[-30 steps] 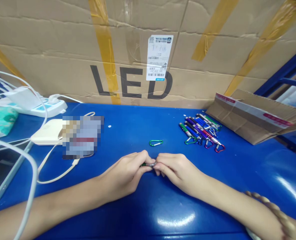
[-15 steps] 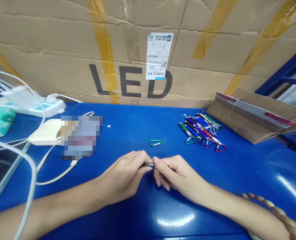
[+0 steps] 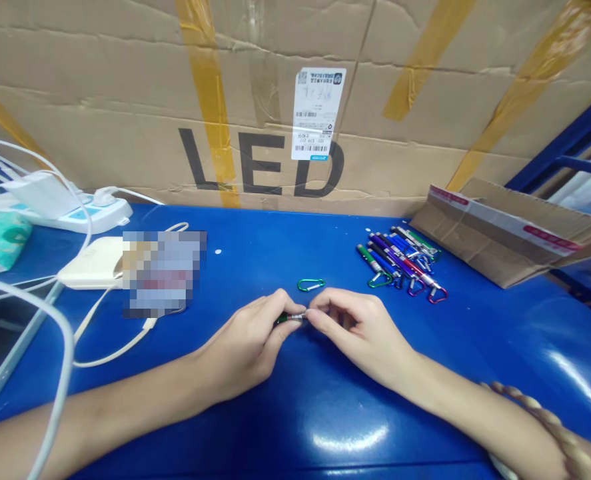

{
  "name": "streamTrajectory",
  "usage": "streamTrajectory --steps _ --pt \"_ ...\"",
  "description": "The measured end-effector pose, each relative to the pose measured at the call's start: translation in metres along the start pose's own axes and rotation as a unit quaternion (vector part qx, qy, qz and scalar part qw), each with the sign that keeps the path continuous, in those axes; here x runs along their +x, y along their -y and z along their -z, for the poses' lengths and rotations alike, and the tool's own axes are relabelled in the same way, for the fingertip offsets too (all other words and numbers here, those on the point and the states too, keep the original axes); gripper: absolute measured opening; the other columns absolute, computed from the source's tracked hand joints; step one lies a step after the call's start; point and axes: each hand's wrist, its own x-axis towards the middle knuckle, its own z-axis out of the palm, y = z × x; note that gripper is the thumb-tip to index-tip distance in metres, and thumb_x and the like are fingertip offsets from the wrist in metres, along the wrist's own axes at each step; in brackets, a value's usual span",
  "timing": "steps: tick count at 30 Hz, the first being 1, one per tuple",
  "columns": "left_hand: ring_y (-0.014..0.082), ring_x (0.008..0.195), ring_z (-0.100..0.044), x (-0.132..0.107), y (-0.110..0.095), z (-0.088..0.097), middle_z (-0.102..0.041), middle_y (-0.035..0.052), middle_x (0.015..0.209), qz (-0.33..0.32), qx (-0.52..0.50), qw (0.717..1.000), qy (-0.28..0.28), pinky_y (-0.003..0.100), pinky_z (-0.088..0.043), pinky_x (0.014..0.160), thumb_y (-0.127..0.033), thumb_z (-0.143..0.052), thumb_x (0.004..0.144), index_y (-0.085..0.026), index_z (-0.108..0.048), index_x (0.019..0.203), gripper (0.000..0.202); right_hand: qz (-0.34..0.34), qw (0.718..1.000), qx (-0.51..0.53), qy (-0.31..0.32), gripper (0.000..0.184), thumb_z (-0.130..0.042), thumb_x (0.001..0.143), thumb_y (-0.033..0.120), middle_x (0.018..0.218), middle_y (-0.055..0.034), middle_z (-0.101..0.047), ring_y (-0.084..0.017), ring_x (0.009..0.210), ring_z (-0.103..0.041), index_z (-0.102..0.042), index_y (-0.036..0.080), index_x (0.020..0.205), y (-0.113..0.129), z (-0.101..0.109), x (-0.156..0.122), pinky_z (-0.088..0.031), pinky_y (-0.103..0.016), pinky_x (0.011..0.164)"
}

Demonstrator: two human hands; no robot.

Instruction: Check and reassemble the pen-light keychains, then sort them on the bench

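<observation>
My left hand (image 3: pixel 255 340) is closed, pinching a small green pen-shaped flashlight (image 3: pixel 296 317) between thumb and fingers. Only its silver and dark end shows; the rest lies hidden in the palm. At that end, the thumb and forefinger of my right hand (image 3: pixel 360 327) pinch together on the tip, and whatever small part is between them is too small to make out. Just beyond both hands a loose green carabiner (image 3: pixel 310 285) lies on the blue table (image 3: pixel 255 260). Several pen-shaped flashlights (image 3: pixel 400 257) in green, blue, purple and red, with carabiners attached, are heaped to the right.
Behind the table stands a large cardboard box (image 3: pixel 140 80) marked LED. A smaller open carton (image 3: pixel 490 233) sits at the right. On the left are a blurred-out phone (image 3: pixel 164 273) on a cable, a cream power bank (image 3: pixel 92 263), a power strip (image 3: pixel 105 215) and white cables.
Both hands have moved slightly up and away from me with the flashlight. The right hand's curled fingers have turned, and their tips are less visible. The carabiner and the heap lie as before.
</observation>
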Motion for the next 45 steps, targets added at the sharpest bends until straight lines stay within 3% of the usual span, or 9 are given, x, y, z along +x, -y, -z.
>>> streamTrajectory --steps 5,11,18,21,25,31,35,42,45 --pt "0.0106 0.081 -0.063 0.002 0.002 0.0 -0.064 -0.0003 0.09 0.057 -0.032 0.998 -0.022 0.02 -0.049 0.069 -0.02 -0.043 0.089 -0.021 -0.046 0.093 0.006 0.046 0.997 0.029 -0.056 0.02 -0.064 0.077 0.032 0.083 -0.0029 -0.064 -0.008 0.058 -0.056 -0.066 0.018 0.092 0.002 0.002 0.0 -0.046 -0.018 0.049" --pt "0.0092 0.082 -0.062 0.002 0.001 0.001 -0.065 -0.0013 0.091 0.038 -0.04 0.998 0.004 0.018 -0.048 0.07 -0.02 -0.042 0.089 -0.022 -0.048 0.095 0.008 0.131 0.988 0.028 -0.082 0.011 -0.064 0.077 0.018 0.08 -0.0026 -0.069 -0.012 0.072 -0.062 -0.07 0.019 0.086 -0.005 0.005 0.0 -0.052 -0.023 0.062" --pt "0.0094 0.09 -0.062 0.0 0.002 0.002 -0.065 0.0 0.095 -0.014 -0.042 0.999 0.026 0.018 -0.048 0.077 -0.016 -0.041 0.089 -0.021 -0.046 0.095 0.008 0.166 0.984 0.04 -0.06 0.004 -0.067 0.074 0.016 0.073 -0.0011 -0.069 -0.011 0.067 -0.061 -0.07 0.018 0.075 -0.008 0.009 0.0 -0.05 -0.023 0.063" --pt "0.0103 0.091 -0.062 0.0 0.002 0.001 -0.065 0.0001 0.094 -0.018 -0.04 0.999 0.032 0.019 -0.049 0.077 -0.015 -0.042 0.088 -0.02 -0.046 0.093 0.008 0.12 0.99 0.057 -0.051 0.007 -0.067 0.074 0.018 0.068 -0.0005 -0.068 -0.01 0.063 -0.06 -0.069 0.018 0.068 -0.007 0.007 0.002 -0.048 -0.022 0.06" --pt "0.0101 0.084 -0.064 0.0 0.003 -0.001 -0.065 -0.0014 0.091 0.001 -0.03 0.999 0.028 0.018 -0.05 0.071 -0.014 -0.044 0.087 -0.022 -0.046 0.096 0.011 -0.037 0.99 0.138 -0.01 0.015 -0.067 0.072 0.027 0.059 0.0 -0.063 -0.008 0.049 -0.055 -0.067 0.015 0.063 -0.007 0.001 0.004 -0.044 -0.018 0.044" --pt "0.0117 0.078 -0.063 -0.003 0.007 -0.002 -0.064 -0.0013 0.085 -0.049 0.028 0.998 0.018 0.021 -0.048 0.069 -0.014 -0.043 0.087 -0.022 -0.045 0.094 0.011 -0.231 0.929 0.276 0.086 0.028 -0.072 0.063 0.038 0.045 0.0046 -0.053 -0.004 0.032 -0.044 -0.061 0.012 0.06 -0.004 -0.005 0.003 -0.038 -0.014 0.028" --pt "0.0112 0.077 -0.063 -0.002 0.007 -0.002 -0.064 -0.0013 0.084 -0.064 0.038 0.997 0.017 0.021 -0.048 0.068 -0.013 -0.042 0.088 -0.021 -0.045 0.095 0.011 -0.268 0.908 0.301 0.115 0.038 -0.073 0.059 0.046 0.042 0.004 -0.053 -0.005 0.032 -0.048 -0.057 0.012 0.055 0.0 -0.005 0.004 -0.041 -0.014 0.03" --pt "0.0123 0.084 -0.064 -0.003 0.007 -0.004 -0.066 -0.0002 0.09 -0.07 0.03 0.997 0.009 0.023 -0.049 0.073 -0.014 -0.042 0.089 -0.021 -0.043 0.103 0.016 -0.247 0.909 0.312 0.123 0.043 -0.067 0.065 0.052 0.043 0.0026 -0.053 -0.005 0.033 -0.05 -0.06 0.01 0.058 -0.003 -0.003 0.004 -0.042 -0.013 0.034" --pt "0.0108 0.093 -0.063 -0.002 0.006 -0.003 -0.066 0.0001 0.099 -0.07 0.021 0.997 -0.006 0.021 -0.048 0.081 -0.012 -0.043 0.089 -0.022 -0.042 0.11 0.023 -0.254 0.877 0.38 0.148 0.044 -0.063 0.068 0.053 0.046 0.0038 -0.051 -0.004 0.034 -0.048 -0.06 0.01 0.061 -0.002 -0.003 0.005 -0.043 -0.014 0.032"
